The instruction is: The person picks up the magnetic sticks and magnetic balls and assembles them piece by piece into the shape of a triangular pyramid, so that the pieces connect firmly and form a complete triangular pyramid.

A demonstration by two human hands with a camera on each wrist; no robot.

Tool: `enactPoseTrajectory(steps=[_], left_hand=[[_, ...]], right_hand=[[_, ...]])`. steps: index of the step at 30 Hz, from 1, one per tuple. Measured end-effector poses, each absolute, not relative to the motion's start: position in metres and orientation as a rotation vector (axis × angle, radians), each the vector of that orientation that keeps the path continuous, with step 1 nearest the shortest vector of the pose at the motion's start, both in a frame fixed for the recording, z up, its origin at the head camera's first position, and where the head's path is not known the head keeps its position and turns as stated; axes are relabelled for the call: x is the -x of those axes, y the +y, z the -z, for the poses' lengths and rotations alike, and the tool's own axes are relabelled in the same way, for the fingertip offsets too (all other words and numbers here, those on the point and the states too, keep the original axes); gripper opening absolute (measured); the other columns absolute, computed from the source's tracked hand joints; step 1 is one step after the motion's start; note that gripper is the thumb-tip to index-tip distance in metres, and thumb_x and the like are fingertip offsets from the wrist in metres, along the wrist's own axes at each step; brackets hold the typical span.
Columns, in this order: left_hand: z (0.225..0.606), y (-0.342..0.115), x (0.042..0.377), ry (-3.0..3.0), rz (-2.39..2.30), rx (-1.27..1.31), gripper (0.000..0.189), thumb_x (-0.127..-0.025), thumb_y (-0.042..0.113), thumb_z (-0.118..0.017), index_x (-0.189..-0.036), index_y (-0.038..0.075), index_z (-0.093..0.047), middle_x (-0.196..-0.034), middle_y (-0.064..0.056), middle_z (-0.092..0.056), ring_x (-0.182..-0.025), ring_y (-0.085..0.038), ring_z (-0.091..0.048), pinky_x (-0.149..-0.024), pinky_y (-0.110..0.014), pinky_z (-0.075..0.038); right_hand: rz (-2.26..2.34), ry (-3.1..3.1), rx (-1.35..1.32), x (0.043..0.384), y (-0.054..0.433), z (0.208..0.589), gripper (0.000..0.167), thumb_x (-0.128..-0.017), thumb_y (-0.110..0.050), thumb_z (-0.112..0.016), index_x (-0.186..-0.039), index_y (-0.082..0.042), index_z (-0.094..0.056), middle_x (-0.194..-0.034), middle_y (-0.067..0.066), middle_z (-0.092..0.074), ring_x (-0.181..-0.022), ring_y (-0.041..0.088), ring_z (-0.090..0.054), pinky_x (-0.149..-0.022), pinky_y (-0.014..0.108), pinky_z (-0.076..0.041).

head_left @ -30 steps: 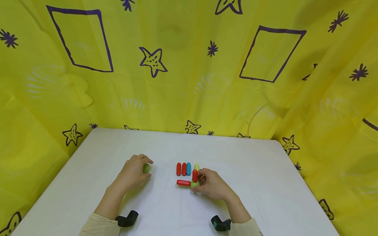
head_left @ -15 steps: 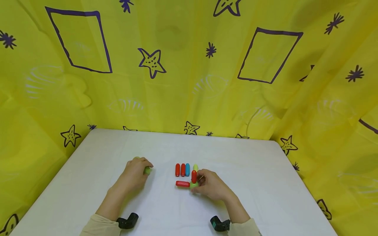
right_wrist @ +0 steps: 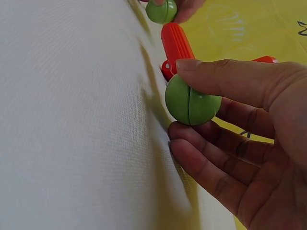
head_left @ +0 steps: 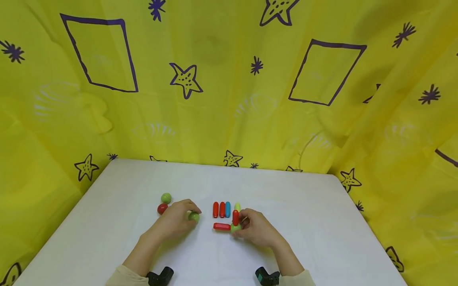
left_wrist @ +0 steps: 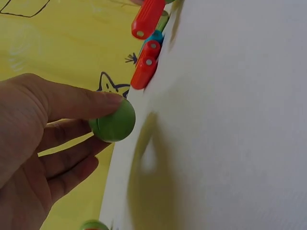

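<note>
My left hand (head_left: 177, 218) pinches a green ball (head_left: 194, 216) between thumb and fingers, left of the rods; in the left wrist view this ball (left_wrist: 115, 120) is close above the table. The right hand (head_left: 258, 227) grips another green ball (right_wrist: 192, 103), which has a seam round its middle. From that ball one red rod (head_left: 222, 227) extends left, and a second red rod (head_left: 235, 217) points away from the table. Just behind lie two loose red rods (head_left: 216, 209), a blue rod (head_left: 228, 209) and a yellow-green rod (head_left: 237, 207), partly hidden by the right hand's piece.
A third green ball (head_left: 166, 198) and a red ball (head_left: 162, 208) lie behind the left hand. The white table (head_left: 304, 206) meets a yellow patterned curtain (head_left: 214, 119) at the back and sides. Black wrist cameras (head_left: 267, 276) sit at both sleeves.
The left hand has moved right, toward the rods, with its green ball, uncovering the red ball and the other green ball. The right hand keeps its grip in nearly the same place.
</note>
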State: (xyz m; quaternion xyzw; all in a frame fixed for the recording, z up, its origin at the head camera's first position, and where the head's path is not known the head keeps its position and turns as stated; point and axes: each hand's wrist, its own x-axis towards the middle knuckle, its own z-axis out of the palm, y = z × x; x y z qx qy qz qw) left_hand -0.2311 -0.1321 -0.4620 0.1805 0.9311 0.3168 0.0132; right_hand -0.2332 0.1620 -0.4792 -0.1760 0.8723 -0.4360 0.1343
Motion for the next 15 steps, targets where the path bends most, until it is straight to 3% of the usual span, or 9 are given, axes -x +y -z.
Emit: enactPoseTrajectory(steps=[15], left_hand=[[0.476, -0.113, 0.227, 2.768, -1.033, -0.754, 0.019, -0.089, 0.008, -0.076, -0.106, 0.015, -0.078, -0.107, 0.011, -0.070, -0.103, -0.013, -0.066, -0.096, -0.039, -0.056]], right_hand=[[1.274, 2.525, 0.526, 0.233, 0.161, 0.479, 0.031, -0.081, -0.020, -0.089, -0.100, -0.010, -0.067, -0.093, -0.001, -0.066, -0.083, 0.013, -0.063, -0.073, 0.023, -0.052]])
